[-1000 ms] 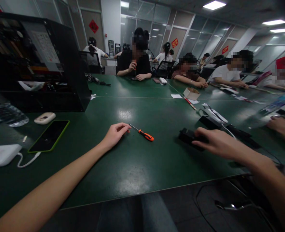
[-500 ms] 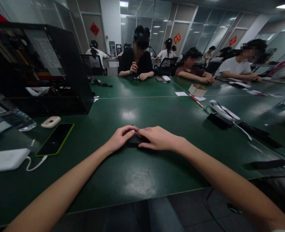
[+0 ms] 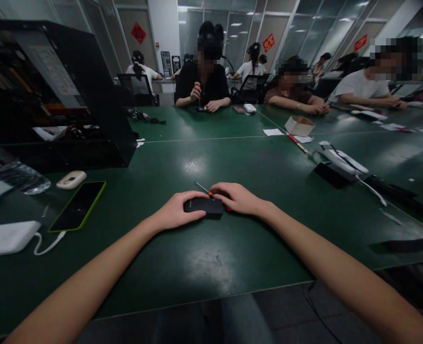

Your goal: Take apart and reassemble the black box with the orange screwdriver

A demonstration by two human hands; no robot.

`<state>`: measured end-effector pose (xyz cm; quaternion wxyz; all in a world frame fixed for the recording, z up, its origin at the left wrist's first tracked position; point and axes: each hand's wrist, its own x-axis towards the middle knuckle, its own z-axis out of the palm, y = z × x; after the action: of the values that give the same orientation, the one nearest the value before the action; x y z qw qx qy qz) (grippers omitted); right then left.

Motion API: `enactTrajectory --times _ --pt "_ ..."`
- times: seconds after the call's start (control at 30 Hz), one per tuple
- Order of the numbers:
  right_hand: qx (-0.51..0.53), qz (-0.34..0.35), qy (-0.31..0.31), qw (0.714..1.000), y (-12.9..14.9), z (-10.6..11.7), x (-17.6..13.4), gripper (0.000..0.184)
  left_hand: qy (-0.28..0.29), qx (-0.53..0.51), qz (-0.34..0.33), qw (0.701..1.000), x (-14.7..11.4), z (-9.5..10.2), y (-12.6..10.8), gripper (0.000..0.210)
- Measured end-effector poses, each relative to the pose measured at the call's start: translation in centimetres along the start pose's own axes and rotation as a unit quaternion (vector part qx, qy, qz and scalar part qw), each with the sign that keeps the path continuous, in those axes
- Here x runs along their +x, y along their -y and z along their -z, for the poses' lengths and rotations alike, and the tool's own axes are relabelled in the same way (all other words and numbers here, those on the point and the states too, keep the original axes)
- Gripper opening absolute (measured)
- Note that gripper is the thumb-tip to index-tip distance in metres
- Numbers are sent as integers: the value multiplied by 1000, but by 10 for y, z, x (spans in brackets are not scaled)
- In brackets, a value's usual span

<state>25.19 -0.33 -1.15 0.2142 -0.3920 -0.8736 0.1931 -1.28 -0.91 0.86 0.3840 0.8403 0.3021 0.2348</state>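
Observation:
A small black rectangular case (image 3: 210,206) lies on the green table in front of me. My left hand (image 3: 177,210) wraps around its left end, thumb along the near side and fingers along the far side. Just right of the case, my right hand (image 3: 238,197) is closed around a screwdriver (image 3: 210,194) with a red and black handle. The thin metal shaft points up and to the left, past the case's far edge. Much of the handle is hidden under the fingers.
An open black computer case (image 3: 111,143) stands at the left. Nearby lie a phone (image 3: 78,206), a white power bank (image 3: 11,238) and a plastic bottle (image 3: 21,177). At right are a white power strip (image 3: 343,158) and a small box (image 3: 299,126). Across the table, a person (image 3: 202,79) holds a screwdriver.
My right hand has drawn back to the right off the black case, which now shows more. The screwdriver handle has come into sight. The left hand has spread along the case's near side.

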Motion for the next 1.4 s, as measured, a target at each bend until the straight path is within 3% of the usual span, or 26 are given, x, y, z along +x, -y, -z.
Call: enactTrajectory --times 0.2,0.4,0.57,0.7,0.9,1.03,1.13,1.23,1.4 --pt "-20 -45 -45 998 5 1 3 32 0 19 19 1000 7 1 3 43" --pt "-83 -110 -85 987 -11 10 1 35 -20 35 8 999 31 -1 8 41" --pt "-45 -80 -60 994 -15 8 2 33 -29 53 1 998 33 -4 6 41" --pt "-71 -96 -43 992 -11 14 1 36 -21 62 -5 998 29 -4 7 42" --pt "-93 -77 49 991 -17 35 -10 35 -25 66 -12 997 29 -5 8 47" --pt "-116 -89 39 988 -15 35 -11 26 -21 79 -32 996 29 -4 6 42" --pt "-93 -105 -3 990 -14 33 -8 24 -25 79 -33 996 29 -4 5 42" --pt "20 -121 -113 986 -16 36 -5 26 -26 82 -30 996 28 -5 5 43" --pt "234 -97 -306 918 -8 44 -3 38 -32 74 -24 996 28 -6 7 49"
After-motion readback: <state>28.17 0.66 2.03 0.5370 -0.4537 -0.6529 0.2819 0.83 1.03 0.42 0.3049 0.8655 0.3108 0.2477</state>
